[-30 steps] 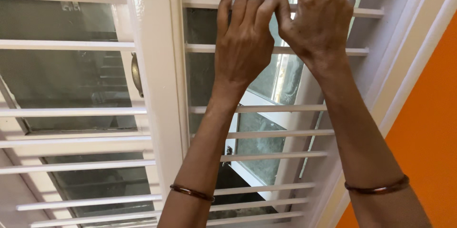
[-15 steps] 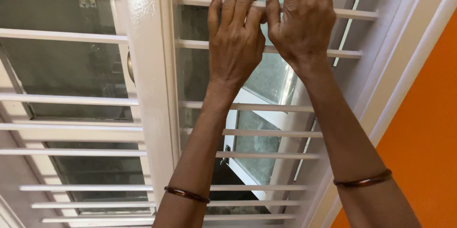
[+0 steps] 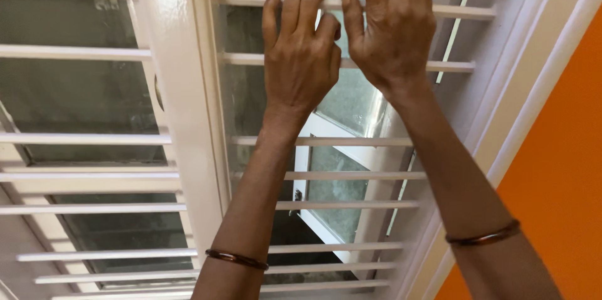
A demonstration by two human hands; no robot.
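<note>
Here my left hand [image 3: 300,55] and right hand [image 3: 392,30] reach up side by side, fingers loosely spread and gripping nothing, fingertips resting at the upper white horizontal metal grille bar [image 3: 464,11], with a thin brown bangle [image 3: 237,259] on each wrist. To work well, I judge both hands should press evenly on that bar, clear of the swung-out white-framed frosted glass window pane [image 3: 351,102] behind it. My right fingertips are cut off at the top edge, and whether anything small lies under them cannot be made out.

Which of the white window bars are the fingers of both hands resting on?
The topmost bar of the right-hand window section. The left hand and right hand reach it; the bars below stay untouched by fingertips.
</note>
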